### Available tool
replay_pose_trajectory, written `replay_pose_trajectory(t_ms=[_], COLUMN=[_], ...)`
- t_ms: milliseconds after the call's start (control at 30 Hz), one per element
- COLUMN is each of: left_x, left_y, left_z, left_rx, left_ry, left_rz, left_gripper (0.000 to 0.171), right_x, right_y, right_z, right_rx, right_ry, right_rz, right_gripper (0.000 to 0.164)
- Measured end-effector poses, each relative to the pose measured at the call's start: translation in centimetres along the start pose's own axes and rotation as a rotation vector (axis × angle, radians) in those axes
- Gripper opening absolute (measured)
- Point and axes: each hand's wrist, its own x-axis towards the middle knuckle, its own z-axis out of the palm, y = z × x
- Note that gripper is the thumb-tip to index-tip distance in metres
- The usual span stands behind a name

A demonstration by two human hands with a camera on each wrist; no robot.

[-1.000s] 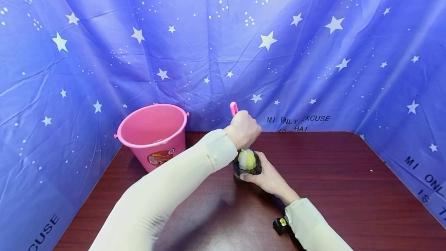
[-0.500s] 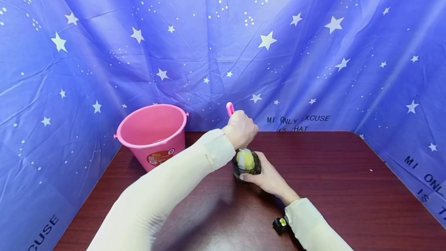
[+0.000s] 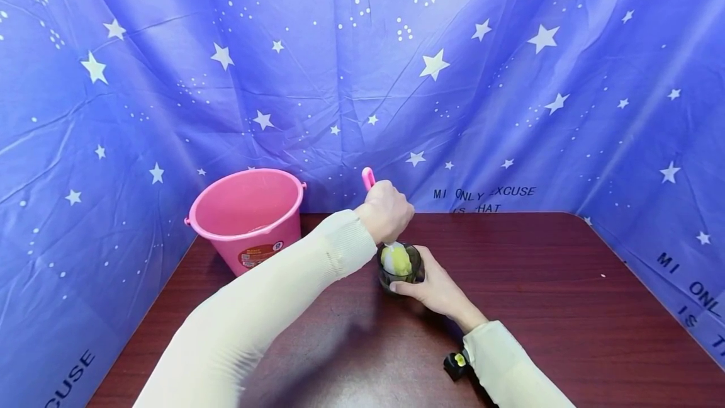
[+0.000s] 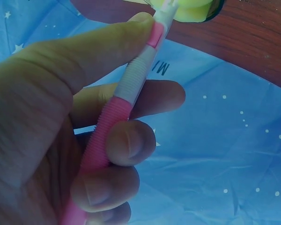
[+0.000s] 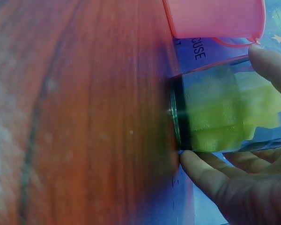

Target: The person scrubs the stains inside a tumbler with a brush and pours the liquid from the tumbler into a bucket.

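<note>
My left hand grips the pink and white handle of a sponge cup brush, thumb and fingers wrapped along it. The handle's pink end sticks up above the fist. Below the hand, the brush's yellow and white sponge head sits inside a dark see-through glass cup. My right hand holds that cup from the right side, thumb at the front. In the right wrist view the sponge shows through the wall of the cup, and the cup's base rests on the table.
A pink bucket stands on the dark red wooden table, left of the cup. Behind the table hangs a blue curtain with white stars. A small black object with a yellow mark sits at the right cuff.
My left hand and the brush handle have shifted a little to the left. The sponge head has moved slightly left inside the cup, its white part more to the left. The right hand stays put.
</note>
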Motion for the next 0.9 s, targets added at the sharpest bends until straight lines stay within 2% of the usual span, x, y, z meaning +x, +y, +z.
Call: replay_pose_trajectory(t_ms=[367, 900], left_x=[-0.7, -0.7], left_y=[0.2, 1.4], left_z=[-0.2, -1.2], left_rx=[-0.006, 0.063], left_ry=[-0.008, 0.072], left_rz=[0.033, 0.068], left_gripper=[0.019, 0.017], right_x=[0.1, 0.2], right_y=[0.2, 0.0], right_z=[0.0, 0.0], right_rx=[0.005, -0.021], right_ry=[-0.008, 0.002], right_rz=[0.004, 0.014], right_gripper=[0.078, 0.078])
